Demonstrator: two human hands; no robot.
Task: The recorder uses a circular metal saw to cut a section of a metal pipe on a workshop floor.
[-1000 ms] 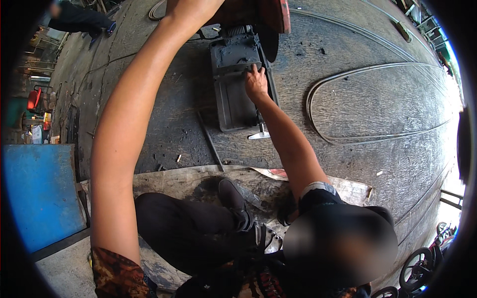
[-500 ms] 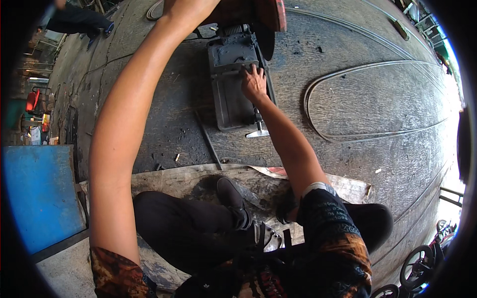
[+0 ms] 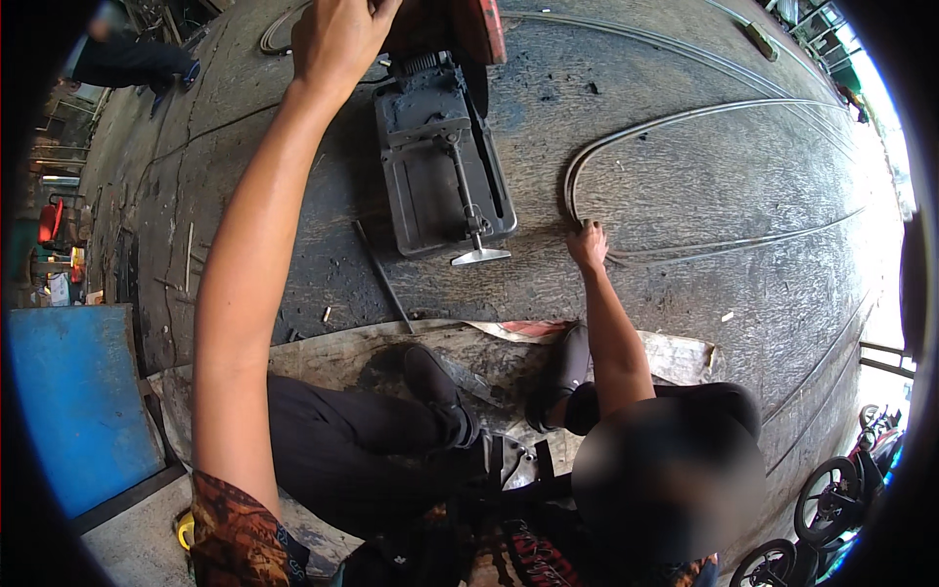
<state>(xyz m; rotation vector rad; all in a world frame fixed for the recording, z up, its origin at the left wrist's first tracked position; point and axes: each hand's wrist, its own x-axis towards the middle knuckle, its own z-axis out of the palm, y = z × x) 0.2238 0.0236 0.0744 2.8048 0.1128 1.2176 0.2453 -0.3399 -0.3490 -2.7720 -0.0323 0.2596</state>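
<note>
Up at the top edge my left hand (image 3: 342, 44) is beside the dark red head of a cut-off saw (image 3: 481, 29). Its fingers curl and are partly cut off by the frame, so what they grip is hidden. The saw's grey metal base (image 3: 416, 210) stands on the ground, with a screw clamp (image 3: 460, 186) ending in a T-shaped handle (image 3: 480, 257). To the right of the base, my right hand (image 3: 589, 247) closes on the bend of a looped metal rod (image 3: 569, 181). The saw's handle is not visible.
A dark bar (image 3: 383, 279) lies left of the base, near a worn cloth sheet (image 3: 675, 357) under my feet. Long rods (image 3: 646, 39) run across the ground. A blue panel (image 3: 83, 401) is at left, motorcycles (image 3: 827, 499) at lower right. Another person (image 3: 127, 64) stands far left.
My right hand has left the saw's clamp and moved right and nearer, onto the looped rod. The clamp is now uncovered. My left hand stays by the saw head. The whole view has shifted slightly.
</note>
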